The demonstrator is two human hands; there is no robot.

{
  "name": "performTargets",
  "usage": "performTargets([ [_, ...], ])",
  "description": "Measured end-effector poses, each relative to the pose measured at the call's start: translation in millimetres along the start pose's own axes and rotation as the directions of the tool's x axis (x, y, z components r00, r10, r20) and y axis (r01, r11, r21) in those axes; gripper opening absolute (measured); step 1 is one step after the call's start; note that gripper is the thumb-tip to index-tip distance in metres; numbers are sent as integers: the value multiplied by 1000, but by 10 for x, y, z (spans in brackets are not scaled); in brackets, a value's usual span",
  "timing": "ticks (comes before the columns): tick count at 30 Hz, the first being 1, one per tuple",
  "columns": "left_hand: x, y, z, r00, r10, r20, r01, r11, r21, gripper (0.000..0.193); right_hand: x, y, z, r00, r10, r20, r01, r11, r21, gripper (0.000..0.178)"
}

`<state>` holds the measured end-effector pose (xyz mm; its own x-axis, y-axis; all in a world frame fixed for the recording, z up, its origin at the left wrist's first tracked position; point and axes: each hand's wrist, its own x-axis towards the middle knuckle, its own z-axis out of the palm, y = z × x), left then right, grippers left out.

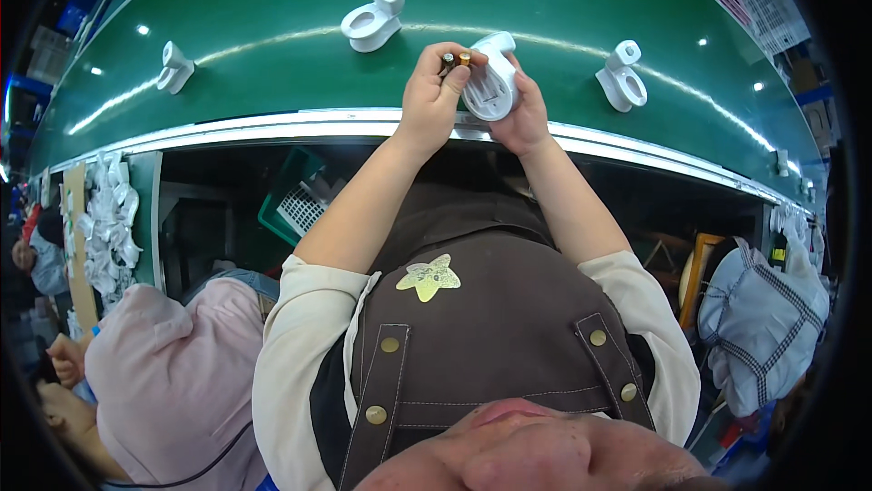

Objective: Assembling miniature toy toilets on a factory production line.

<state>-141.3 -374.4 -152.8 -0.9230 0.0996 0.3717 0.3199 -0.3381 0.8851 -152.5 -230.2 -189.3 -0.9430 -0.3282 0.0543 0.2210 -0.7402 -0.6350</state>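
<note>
A white toy toilet (491, 91) is gripped in my right hand (525, 114), its underside turned up so a slotted recess shows. Two small batteries (464, 59) stick out between the thumb and fingers of my left hand (430, 96), right beside the toilet's edge. Both hands are over the near edge of the green work surface. Three more toy toilets stand upright on it: one toilet (374, 17) beyond my left hand, a second toilet (174, 69) at the far left, and a third toilet (623, 78) to the right.
A metal rail (300, 128) runs along the near edge of the green surface (263, 0). Below it sits a green crate (286, 205). White parts are piled (111, 228) at the left. A person in a pink top (177, 373) is at my left, and another person (763, 318) at my right.
</note>
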Motion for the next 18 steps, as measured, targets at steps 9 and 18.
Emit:
performTargets([
  [9,-69,42,-50,999,39,-22,-32,964,264,14,-1,13,57,1000,-24,17,24,1000,1,60],
  [18,-58,65,-57,979,202,-36,-155,843,514,12,3,29,90,999,-14,-45,14,1000,-10,58],
])
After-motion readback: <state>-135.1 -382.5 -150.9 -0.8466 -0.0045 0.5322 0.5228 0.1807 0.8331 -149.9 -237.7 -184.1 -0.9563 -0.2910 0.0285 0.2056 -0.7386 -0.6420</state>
